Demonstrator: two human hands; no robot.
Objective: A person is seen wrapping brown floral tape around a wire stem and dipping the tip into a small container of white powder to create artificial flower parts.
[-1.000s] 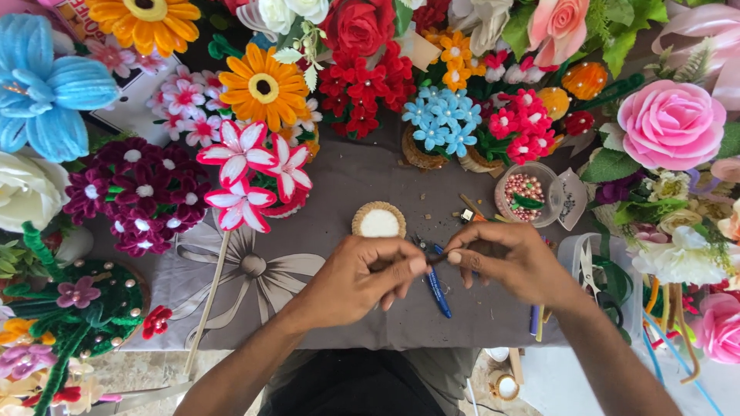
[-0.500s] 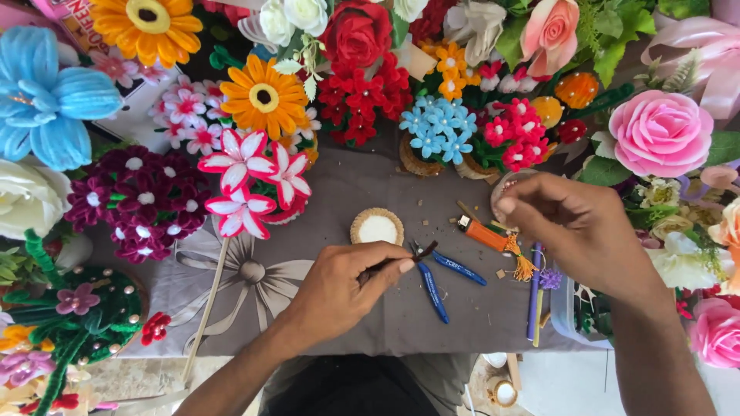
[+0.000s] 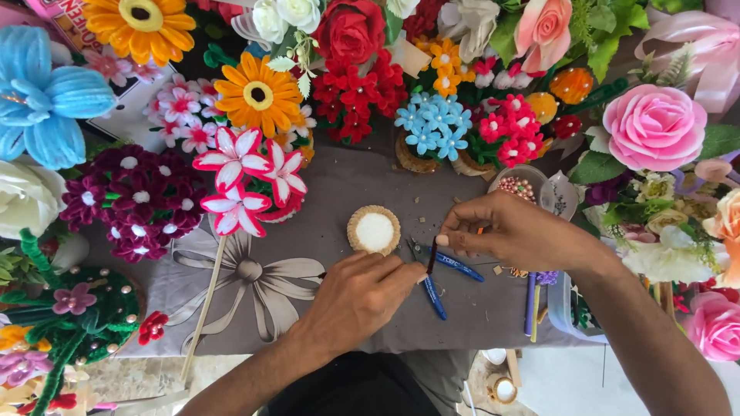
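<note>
Where the grey cloth [image 3: 339, 192] lies bare between the flowers, one pair of blue-handled pliers [image 3: 435, 266] rests, with one round woven base [image 3: 374, 229] just beside it. One bowl of beads [image 3: 518, 185] stands behind the right hand. Pipe-cleaner flowers crowd three sides; none covers the pliers. Left hand [image 3: 362, 296], palm down, fingers curled, pinches a thin dark stem [image 3: 432, 256] over the pliers. Right hand [image 3: 512, 231] pinches the stem's upper end with thumb and forefinger.
</note>
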